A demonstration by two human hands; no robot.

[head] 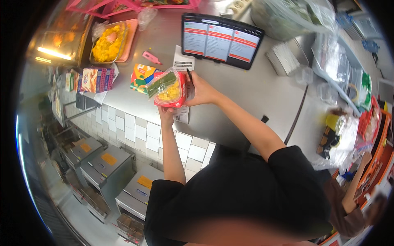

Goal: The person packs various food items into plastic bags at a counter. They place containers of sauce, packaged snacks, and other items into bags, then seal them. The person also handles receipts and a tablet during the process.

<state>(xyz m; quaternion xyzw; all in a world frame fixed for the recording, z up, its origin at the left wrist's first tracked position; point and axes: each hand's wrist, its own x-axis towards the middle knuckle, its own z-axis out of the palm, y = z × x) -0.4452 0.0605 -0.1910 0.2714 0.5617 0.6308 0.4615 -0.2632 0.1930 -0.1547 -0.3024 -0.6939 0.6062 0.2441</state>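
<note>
On the steel counter's near edge, both hands grip a red package [183, 89] from its sides. My left hand [166, 115] holds its near side, the fingers partly hidden beneath. Along the right side is my right hand [201, 89], with a black pen [190, 77] sticking out between thumb and fingers. A clear plastic tub of yellow food [170, 92] sits at the package's top, with a green leaf-like strip [163, 84] lying across it. A printed paper slip [183, 115] shows under the package. Touching its left is a colourful carton [143, 77].
A tablet [221, 41] stands behind, beside a pink marker [151, 57]. A glass dish of yellow food [109, 44] is at back left, near small boxes [95, 80]. A metal napkin holder [284, 58] and plastic tubs [327, 92] are right. Another person's arm [354, 190] shows far right.
</note>
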